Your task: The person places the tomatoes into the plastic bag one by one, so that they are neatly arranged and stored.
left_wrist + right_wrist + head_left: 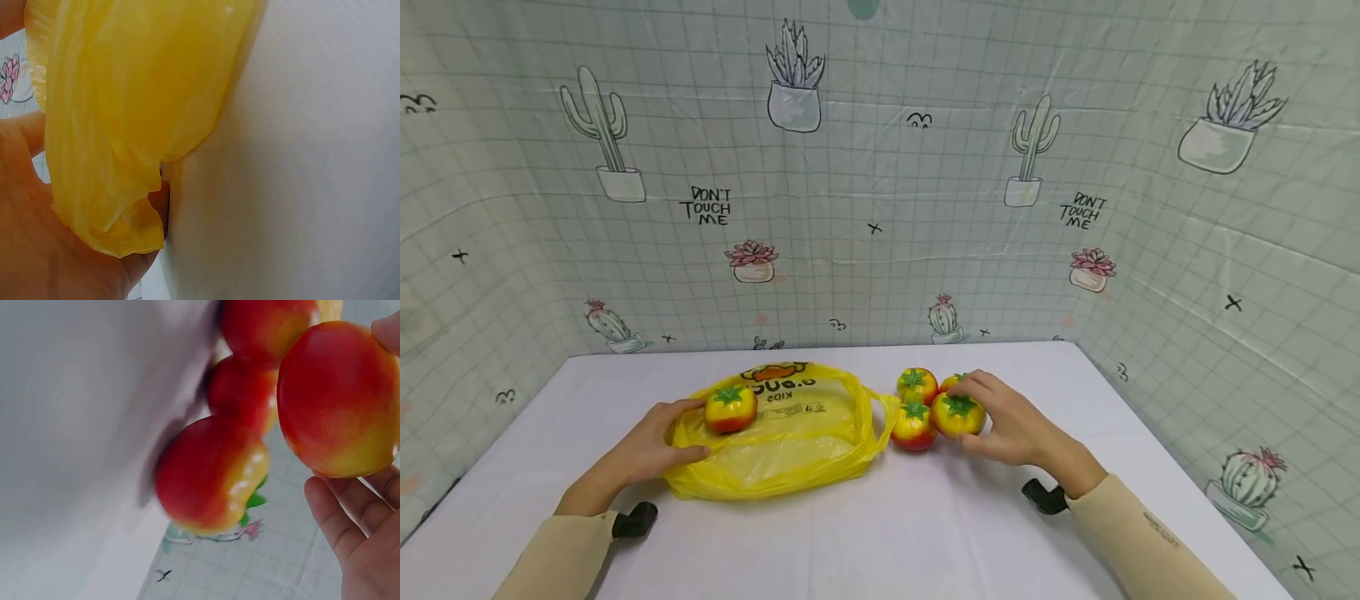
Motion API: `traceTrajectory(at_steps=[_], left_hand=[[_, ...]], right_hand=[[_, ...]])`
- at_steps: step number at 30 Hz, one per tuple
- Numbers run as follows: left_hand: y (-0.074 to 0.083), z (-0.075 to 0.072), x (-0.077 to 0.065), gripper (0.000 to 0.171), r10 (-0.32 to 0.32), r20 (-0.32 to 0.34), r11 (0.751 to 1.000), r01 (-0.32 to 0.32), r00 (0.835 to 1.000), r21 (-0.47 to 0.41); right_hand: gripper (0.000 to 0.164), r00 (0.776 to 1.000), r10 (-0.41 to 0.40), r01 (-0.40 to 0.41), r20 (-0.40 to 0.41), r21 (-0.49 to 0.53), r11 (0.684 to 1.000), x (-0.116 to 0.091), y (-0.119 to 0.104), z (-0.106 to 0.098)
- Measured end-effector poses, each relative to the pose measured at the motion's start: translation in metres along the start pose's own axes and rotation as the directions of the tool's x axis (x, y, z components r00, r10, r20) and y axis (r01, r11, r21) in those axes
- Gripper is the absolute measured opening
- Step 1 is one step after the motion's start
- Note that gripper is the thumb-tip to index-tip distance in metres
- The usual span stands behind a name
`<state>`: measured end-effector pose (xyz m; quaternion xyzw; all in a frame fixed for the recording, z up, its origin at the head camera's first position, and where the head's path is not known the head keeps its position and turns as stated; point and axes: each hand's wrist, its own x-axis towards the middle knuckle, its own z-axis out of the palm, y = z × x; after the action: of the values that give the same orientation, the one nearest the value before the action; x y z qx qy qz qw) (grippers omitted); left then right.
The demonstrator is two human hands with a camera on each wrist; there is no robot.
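My left hand (651,442) grips the left end of a yellow plastic bag (805,454), its thumb on the near side and fingers on the far side. A red-and-yellow toy tomato (730,409) with a green leafy top lies at the bag's left part, close to those fingertips. Wrinkled bag film (125,112) hides part of the left hand in the left wrist view. With thumb and fingers, my right hand (1011,425) holds another toy tomato (340,400), raised a little off the table. Beside it is a cluster of similar tomatoes (913,429), one partly hidden behind the right hand.
A white-covered table (850,542) lies under everything. Grid-patterned cloth (880,183) with printed cacti surrounds it at the back and sides. The bag's handle loop (886,421) reaches right up to the tomato cluster. A black wrist strap (1045,496) sits on the right forearm.
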<state>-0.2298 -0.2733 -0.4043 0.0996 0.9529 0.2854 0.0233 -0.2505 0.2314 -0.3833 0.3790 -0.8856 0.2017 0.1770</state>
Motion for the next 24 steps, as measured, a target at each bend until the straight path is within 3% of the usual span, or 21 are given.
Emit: traceTrajectory(at_steps=[10, 24], left_hand=[[-0.002, 0.0, 0.0, 0.082, 0.012, -0.011, 1.0, -0.012, 1.0, 0.001], [-0.002, -0.001, 0.001, 0.081, 0.014, -0.003, 1.0, -0.014, 1.0, 0.008]], right_hand=[[0.046, 0.995, -0.099, 0.101, -0.028, 0.056, 0.993, 0.029, -0.017, 0.002], [0.043, 0.993, -0.11, 0.107, 0.029, 0.111, 0.988, 0.071, -0.043, 0.014]])
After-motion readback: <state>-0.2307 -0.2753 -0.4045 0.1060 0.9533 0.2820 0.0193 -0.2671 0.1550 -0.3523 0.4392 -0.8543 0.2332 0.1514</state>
